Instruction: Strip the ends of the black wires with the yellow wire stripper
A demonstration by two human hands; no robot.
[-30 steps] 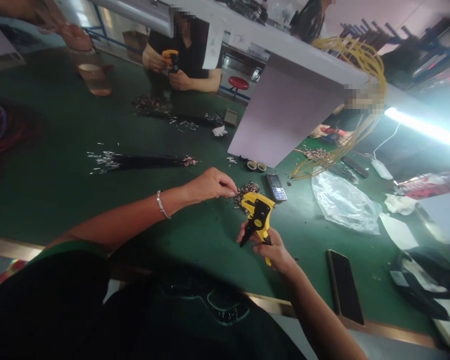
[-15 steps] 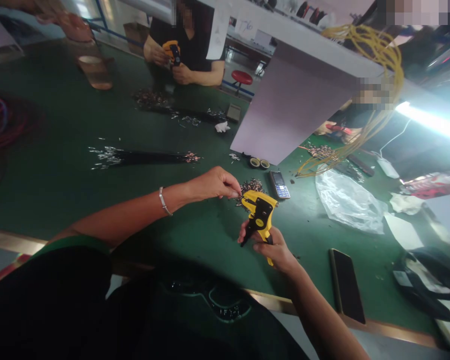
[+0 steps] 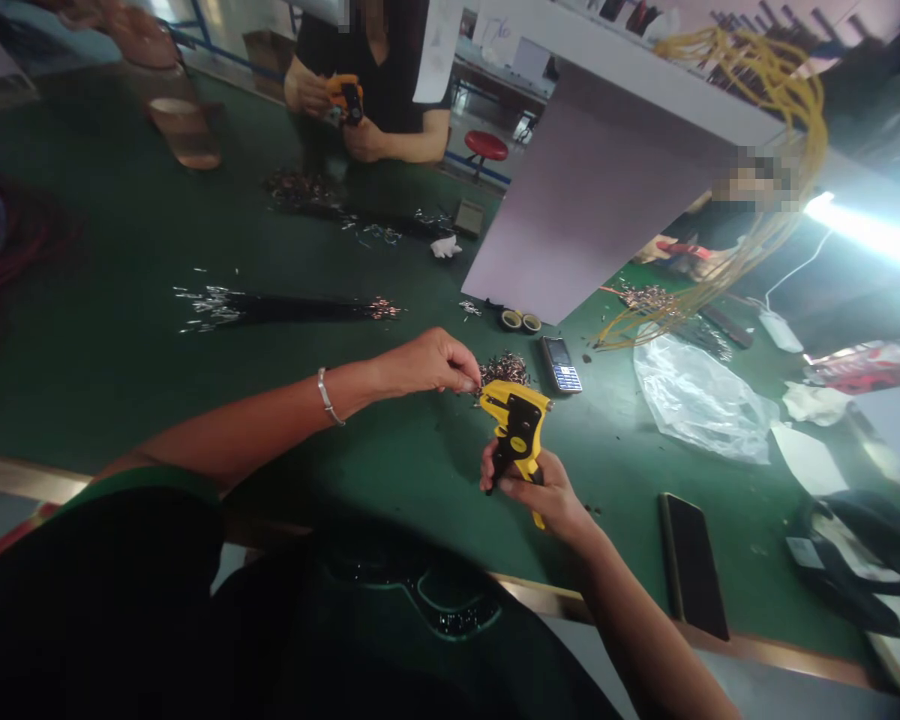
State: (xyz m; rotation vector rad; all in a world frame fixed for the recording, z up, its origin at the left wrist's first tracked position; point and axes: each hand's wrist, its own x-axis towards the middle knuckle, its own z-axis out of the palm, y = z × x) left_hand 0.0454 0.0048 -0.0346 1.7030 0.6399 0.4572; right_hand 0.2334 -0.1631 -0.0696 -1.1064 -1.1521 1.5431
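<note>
My right hand [image 3: 544, 490] is wrapped round the handles of a yellow and black wire stripper [image 3: 523, 425], its jaws turned toward my left hand. My left hand [image 3: 450, 362], with a bracelet on its wrist, pinches thumb and forefinger right at those jaws. A thin dark wire seems to be in the pinch, mostly hidden by the fingertips. Just behind the jaws lies a heap of short wire pieces [image 3: 508, 368] with coppery ends. Farther left on the green table rests a bundle of black wires [image 3: 292, 308], with silvery ends on one side and coppery ends on the other.
A keypad phone [image 3: 561, 365] and tape rolls [image 3: 520, 320] lie beyond the stripper. To the right are a clear plastic bag [image 3: 705, 395] and a smartphone [image 3: 694, 565]. A white panel [image 3: 585, 190] stands on the table. Across it, a co-worker's hands [image 3: 364, 138] hold another stripper.
The view has shifted slightly. The wire stripper has tilted a little, and its handles look slightly closer together. My left hand keeps its pinch beside the jaws.
</note>
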